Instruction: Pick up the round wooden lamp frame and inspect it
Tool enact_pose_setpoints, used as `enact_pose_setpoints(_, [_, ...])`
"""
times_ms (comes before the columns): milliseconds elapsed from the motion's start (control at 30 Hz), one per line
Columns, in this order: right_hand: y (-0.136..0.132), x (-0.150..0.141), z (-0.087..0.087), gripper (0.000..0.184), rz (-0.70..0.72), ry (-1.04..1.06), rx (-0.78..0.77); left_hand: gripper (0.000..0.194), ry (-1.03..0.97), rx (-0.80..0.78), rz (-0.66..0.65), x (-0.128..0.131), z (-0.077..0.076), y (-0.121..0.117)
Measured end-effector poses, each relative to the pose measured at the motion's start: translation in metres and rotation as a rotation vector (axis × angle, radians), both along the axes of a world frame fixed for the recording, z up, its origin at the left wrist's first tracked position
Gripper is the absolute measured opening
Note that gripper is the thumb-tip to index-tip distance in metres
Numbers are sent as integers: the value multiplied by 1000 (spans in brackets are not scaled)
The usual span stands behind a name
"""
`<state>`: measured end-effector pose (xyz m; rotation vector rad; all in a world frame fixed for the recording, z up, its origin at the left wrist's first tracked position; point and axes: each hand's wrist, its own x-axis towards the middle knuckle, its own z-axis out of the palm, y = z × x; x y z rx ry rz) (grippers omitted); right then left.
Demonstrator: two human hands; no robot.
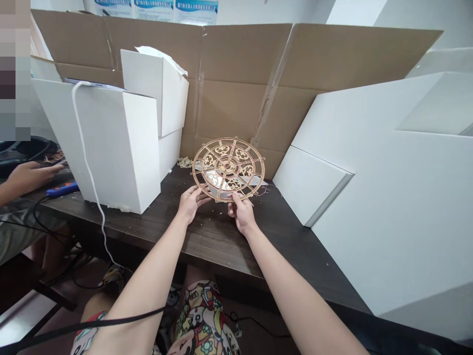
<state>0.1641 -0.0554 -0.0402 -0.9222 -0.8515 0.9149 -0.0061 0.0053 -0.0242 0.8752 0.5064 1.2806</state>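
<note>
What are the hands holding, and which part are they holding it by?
The left hand and right hand hold a round cut-out wooden wheel by the bottom of its outer rim.

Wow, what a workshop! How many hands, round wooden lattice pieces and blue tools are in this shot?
Hands: 3 (left hand, right hand, co-worker's hand)
round wooden lattice piece: 1
blue tool: 1
Total: 5
</note>
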Motion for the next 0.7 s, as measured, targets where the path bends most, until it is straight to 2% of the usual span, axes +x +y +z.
enact_pose_setpoints(333, [-2,-1,0,75,3,-94,40,14,59,-1,110,2,2,-2])
enact_pose_setpoints(467, [-1,-1,-1,75,9,-108,36,9,65,8,127,1,3,-3])
enact_pose_setpoints(700, [-2,0,-3,72,22,-120,43,6,72,27,145,3,-3,3])
